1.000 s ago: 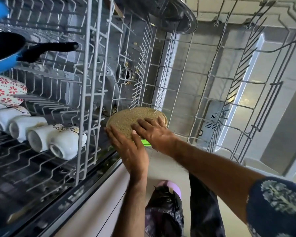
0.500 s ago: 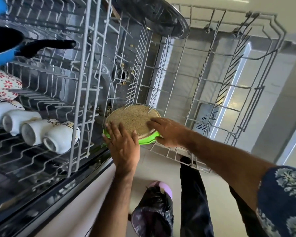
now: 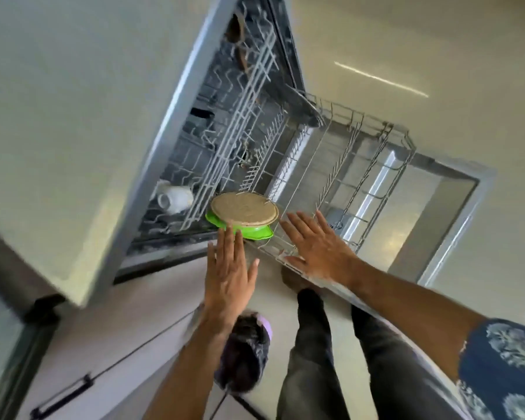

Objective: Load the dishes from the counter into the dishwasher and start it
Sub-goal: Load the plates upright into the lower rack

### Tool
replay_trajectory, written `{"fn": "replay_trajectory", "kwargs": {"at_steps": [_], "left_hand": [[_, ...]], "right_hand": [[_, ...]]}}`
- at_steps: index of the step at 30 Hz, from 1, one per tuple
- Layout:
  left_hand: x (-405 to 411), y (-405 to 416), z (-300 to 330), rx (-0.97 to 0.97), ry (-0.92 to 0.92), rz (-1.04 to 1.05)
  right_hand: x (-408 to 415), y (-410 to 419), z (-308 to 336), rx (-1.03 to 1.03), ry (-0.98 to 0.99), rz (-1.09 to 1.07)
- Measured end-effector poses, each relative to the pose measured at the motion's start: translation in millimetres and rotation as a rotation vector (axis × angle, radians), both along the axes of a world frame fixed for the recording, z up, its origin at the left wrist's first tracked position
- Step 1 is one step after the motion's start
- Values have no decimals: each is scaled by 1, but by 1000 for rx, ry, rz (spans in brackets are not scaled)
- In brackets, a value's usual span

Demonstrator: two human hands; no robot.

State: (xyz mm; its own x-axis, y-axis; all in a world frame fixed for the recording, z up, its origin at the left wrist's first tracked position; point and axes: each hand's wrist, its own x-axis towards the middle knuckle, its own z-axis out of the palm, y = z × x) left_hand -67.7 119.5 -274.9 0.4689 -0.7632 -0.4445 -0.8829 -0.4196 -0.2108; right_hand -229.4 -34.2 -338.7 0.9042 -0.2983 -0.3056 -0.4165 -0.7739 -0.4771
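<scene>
In the head view, the tan plate [image 3: 244, 208] and green plate [image 3: 240, 229] stand in the pulled-out lower rack [image 3: 340, 165], near its left end. Both grips, the left hand [image 3: 229, 275] and right hand [image 3: 317, 247], are spread flat and hold nothing. Judged step: these plates are loaded; next calls for more dishes.

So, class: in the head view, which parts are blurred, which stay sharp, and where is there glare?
Head view: the left edge and cabinet front smear with motion blur; the tan plate on the green plate in the lower rack stays fairly sharp; a bright streak of glare crosses the upper right; wide-angle distortion bends the straight edges.
</scene>
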Motion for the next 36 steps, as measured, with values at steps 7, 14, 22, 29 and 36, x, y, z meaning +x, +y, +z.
{"fn": "replay_trajectory", "kwargs": {"at_steps": [7,14,22,29,36], "left_hand": [[-64,95,124,-41,40,173],[-81,208,215,-230,-63,404],[-94,397,293,-442,-279,744],[-101,540,315,-493,-339,1085],[-90,617,304,-435,-355,1292]], "right_hand": [[-16,49,124,-41,-3,229],[31,132,244,-155,-174,495],[112,292,347,-328,-427,811],[167,428,400,-277,-541,968],[227,549,391,-170,-474,1165]]}}
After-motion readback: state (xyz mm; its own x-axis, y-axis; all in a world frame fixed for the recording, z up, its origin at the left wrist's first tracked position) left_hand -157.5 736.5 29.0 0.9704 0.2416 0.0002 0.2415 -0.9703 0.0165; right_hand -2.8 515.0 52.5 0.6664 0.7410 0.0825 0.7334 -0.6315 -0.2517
